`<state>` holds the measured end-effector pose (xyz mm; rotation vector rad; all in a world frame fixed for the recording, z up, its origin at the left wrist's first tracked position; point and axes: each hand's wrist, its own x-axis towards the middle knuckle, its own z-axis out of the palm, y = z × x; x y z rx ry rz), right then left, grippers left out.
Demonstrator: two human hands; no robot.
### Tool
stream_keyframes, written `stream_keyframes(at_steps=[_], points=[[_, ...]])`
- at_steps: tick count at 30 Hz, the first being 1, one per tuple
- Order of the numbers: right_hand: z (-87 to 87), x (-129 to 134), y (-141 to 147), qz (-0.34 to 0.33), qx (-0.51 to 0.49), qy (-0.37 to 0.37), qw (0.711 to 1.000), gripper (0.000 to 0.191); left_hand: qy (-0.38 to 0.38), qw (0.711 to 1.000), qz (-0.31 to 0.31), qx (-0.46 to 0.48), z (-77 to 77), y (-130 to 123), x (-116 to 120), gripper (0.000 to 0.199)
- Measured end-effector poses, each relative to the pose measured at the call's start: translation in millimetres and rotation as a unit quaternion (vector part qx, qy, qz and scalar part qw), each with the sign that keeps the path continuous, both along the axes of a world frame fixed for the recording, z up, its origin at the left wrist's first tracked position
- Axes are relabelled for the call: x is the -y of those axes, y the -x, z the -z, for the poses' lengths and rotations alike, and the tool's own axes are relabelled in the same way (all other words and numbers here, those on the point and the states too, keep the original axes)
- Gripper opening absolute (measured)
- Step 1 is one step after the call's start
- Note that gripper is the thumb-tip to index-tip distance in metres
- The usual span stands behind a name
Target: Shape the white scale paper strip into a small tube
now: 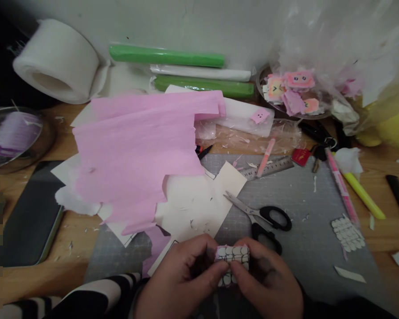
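Between my two hands is a small rectangular paper piece (233, 253) with rows of black scalloped outlines on white and a pink edge. My left hand (182, 277) grips its left side, the thumb pressed on the front. From the right, my right hand (269, 279) pinches it the same way, both thumb tips nearly meeting. Black-handled scissors (252, 215) lie just beyond my right hand, blades parted. A large torn sheet of pink crepe paper (136, 146) spreads over white paper (186, 204) ahead of my left hand. A similar scalloped piece (348, 233) lies to the right.
A grey cutting mat (306, 199) carries a steel ruler (272, 167), an orange pen (266, 157) and paper scraps. Pink (341, 186) and yellow (365, 197) markers, keys (315, 164), a bowl of paper pieces (262, 82), a toilet roll (58, 57) and a phone (33, 217) surround it.
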<state>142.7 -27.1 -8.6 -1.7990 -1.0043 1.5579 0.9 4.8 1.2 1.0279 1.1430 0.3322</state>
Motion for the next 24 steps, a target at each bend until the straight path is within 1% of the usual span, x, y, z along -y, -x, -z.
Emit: stream_keyframes(at_steps=[7, 10, 14, 17, 20, 24], points=[[2.5, 1.0, -2.0, 0.003, -0.01, 0.002, 1.0, 0.01, 0.002, 1.0, -0.002, -0.006, 1.0, 0.8, 1.1, 0.018], [1.4, 1.0, -1.3, 0.008, -0.023, 0.007, 1.0, 0.011, 0.004, 1.0, -0.017, 0.009, 3.0, 1.6, 2.9, 0.017], [-4.3, -3.6, 1.0, 0.045, -0.04, 0.021, 0.998, 0.011, 0.018, 0.998, -0.051, 0.038, 3.4, 1.4, 3.3, 0.015], [-8.4, -7.8, 2.3, 0.06, -0.073, 0.036, 0.995, 0.01, 0.032, 0.996, -0.07, 0.048, 2.3, 1.2, 2.3, 0.016], [-8.7, -8.5, 2.9, 0.063, -0.077, 0.04, 0.994, 0.01, 0.015, 0.998, -0.056, 0.037, 1.9, 1.0, 1.4, 0.015], [-6.6, -6.2, 3.3, 0.041, -0.017, 0.028, 0.999, 0.007, -0.019, 0.999, -0.022, 0.017, 1.4, 0.4, 0.8, 0.014]])
